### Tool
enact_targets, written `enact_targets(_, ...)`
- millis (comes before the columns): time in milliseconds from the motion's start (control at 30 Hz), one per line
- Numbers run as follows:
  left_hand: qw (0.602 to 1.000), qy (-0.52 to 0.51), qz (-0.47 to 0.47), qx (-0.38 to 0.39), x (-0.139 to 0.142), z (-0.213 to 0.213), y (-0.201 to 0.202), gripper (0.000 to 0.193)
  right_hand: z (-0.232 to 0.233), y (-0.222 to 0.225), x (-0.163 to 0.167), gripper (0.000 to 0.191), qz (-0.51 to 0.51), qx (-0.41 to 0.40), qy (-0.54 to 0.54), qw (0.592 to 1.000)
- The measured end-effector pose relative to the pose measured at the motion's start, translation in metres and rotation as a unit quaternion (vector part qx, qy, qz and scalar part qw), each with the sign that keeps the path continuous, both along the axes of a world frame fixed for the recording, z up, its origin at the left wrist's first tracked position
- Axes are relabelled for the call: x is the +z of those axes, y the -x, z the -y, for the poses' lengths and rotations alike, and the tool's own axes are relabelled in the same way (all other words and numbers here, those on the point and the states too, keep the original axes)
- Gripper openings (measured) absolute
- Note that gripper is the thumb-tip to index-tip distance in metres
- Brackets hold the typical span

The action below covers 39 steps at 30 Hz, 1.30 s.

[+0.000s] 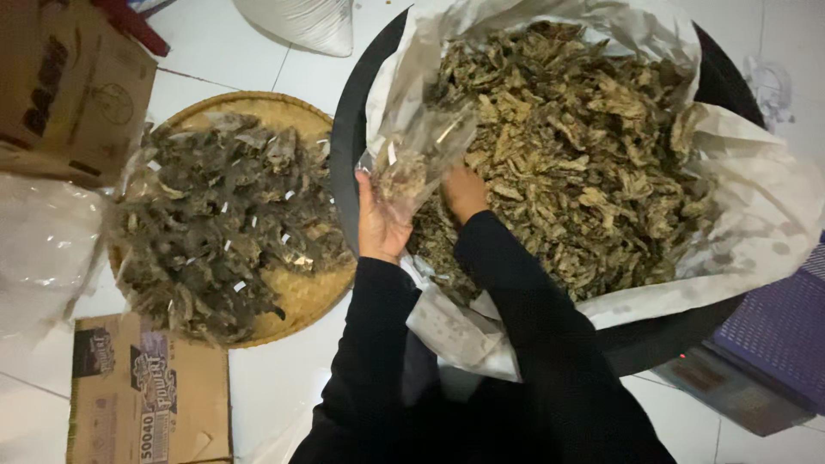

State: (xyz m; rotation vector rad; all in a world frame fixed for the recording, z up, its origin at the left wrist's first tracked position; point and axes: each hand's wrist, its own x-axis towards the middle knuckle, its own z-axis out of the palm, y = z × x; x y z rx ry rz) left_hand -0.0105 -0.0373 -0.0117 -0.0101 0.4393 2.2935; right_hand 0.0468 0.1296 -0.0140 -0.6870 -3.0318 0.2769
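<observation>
- At the bottom centre of the frame, 2 black sleeves (481, 378) are seen reaching upward from the wearer's body.
- Just above them, left of centre, the left hand (381, 225) is held palm-up with its grip closed around the lower end of a small clear plastic bag (421, 155), which is partly filled with dried leaves.
- Just to its right, the right hand (465, 192) is pressed into the heap beside the small bag's mouth; its fingers are buried among the leaves, so it cannot be told whether its grip is wide or narrow.
- The heap of dried brown leaves (593, 155) is spread across the centre and upper right of the frame, lying in a large pale liner bag (756, 215) set inside a round black tub (348, 146).
- At the left of the frame, a round woven tray (301, 296) is seen on the white tiled floor (284, 378), loaded with many small filled packets (215, 223).
- A flattened cardboard box (146, 395) lies at the lower left, and another carton (69, 86) stands at the upper left.
- At the lower right, a purple crate (782, 335) is seen beside the tub.
- At the top centre, part of a white sack (301, 21) is visible.
</observation>
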Motion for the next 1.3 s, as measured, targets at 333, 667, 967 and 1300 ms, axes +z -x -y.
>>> enact_targets(333, 0.998, -0.031, -0.050, -0.026, 0.006, 0.005, -0.008, 0.059, -0.045, -0.087, 0.050, 0.040, -0.242, 0.108, 0.142, 0.954)
enact_targets(667, 0.992, 0.053, -0.115, 0.008, 0.002, -0.006, -0.020, 0.036, -0.013, -0.233, 0.170, 0.011, -0.495, -0.141, 0.241, 0.823)
enact_targets(967, 0.985, 0.013, -0.168, -0.046, -0.006, -0.002, -0.031, 0.023, 0.027, -0.238, 0.175, 0.015, -0.533, -0.099, 0.299, 0.785)
enact_targets(1300, 0.983, 0.061, -0.163, -0.063, 0.026, 0.006, -0.039, 0.025, 0.026, -0.249, 0.184, 0.015, -0.609, -0.083, 0.268, 0.742)
